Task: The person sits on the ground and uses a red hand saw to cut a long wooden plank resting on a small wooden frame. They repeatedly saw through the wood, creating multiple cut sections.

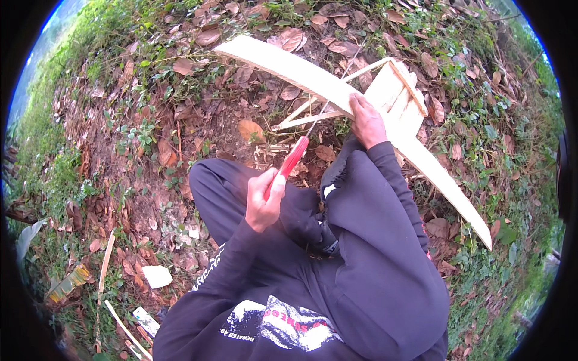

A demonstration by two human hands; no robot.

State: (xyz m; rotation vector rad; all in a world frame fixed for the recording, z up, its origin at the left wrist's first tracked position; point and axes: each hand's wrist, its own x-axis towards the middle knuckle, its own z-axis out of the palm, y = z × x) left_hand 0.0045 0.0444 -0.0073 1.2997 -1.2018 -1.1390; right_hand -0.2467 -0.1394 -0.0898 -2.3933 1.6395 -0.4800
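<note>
My left hand (263, 201) is closed around the red handle (293, 157) of a tool with a long, thin metal blade; I cannot tell its exact kind. The blade (313, 126) points away from me and passes behind a long pale wooden board (301, 69), showing again past its far edge. My right hand (367, 122) grips the board near its middle, fingers over the far side and partly hidden. The board slants from far left to near right beyond my raised right knee. Just behind it are pale wooden slats (388, 84) joined by a crosspiece.
My bent legs (379, 216) and dark shoes (340, 168) fill the near middle. Dry leaves (250, 129) and green plants cover the ground. Thin wooden strips (105, 283), a white scrap (157, 277) and a yellow wrapper (69, 283) lie at the left.
</note>
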